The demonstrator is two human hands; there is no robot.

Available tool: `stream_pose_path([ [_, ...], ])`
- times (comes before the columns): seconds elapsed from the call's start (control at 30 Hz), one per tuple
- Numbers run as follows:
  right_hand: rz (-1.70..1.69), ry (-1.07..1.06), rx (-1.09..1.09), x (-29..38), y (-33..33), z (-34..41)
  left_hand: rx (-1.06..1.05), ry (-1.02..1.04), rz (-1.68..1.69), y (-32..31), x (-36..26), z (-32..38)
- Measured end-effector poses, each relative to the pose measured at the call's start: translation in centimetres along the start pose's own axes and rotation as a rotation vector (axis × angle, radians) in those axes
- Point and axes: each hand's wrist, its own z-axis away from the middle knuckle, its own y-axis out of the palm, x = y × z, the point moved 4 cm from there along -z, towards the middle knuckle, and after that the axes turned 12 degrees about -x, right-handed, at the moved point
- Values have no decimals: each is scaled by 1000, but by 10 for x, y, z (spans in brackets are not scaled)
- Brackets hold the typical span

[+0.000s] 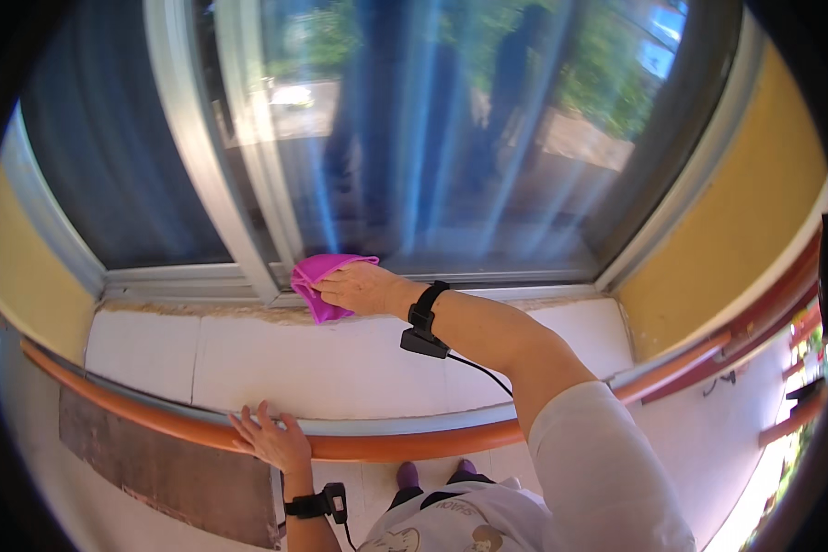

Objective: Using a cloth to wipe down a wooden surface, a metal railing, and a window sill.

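My right hand point(359, 284) presses a bright pink cloth point(324, 261) against the lower left corner of a sliding window pane point(441, 172), where the glass meets the metal window frame point(248, 234). Its fingertips are partly hidden in the folds. My left hand point(270, 436) rests with spread fingers on the orange handrail point(400, 447) at the front edge of the white tiled sill point(303, 366), and holds no object. Each wrist wears a black strap with a small cabled device.
Yellow walls point(724, 193) flank the window. Blue curtains hang behind the reflecting glass. A dark brown mat or panel point(165, 462) lies below the rail at the left. Two purple shoes point(407, 475) show on the tiled floor beneath the rail.
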Motion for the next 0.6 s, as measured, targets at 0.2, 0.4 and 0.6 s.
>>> stream_pose_path([
  [0.2, 159, 284, -32, -61, -131, 124, 23, 16, -165, 6, 8, -1],
  [0.4, 765, 836, -741, -117, -272, 279, 77, 3, -213, 14, 2, -2],
  [0.6, 549, 792, -908, -99, -237, 239, 136, -44, -249, 10, 10, -6],
])
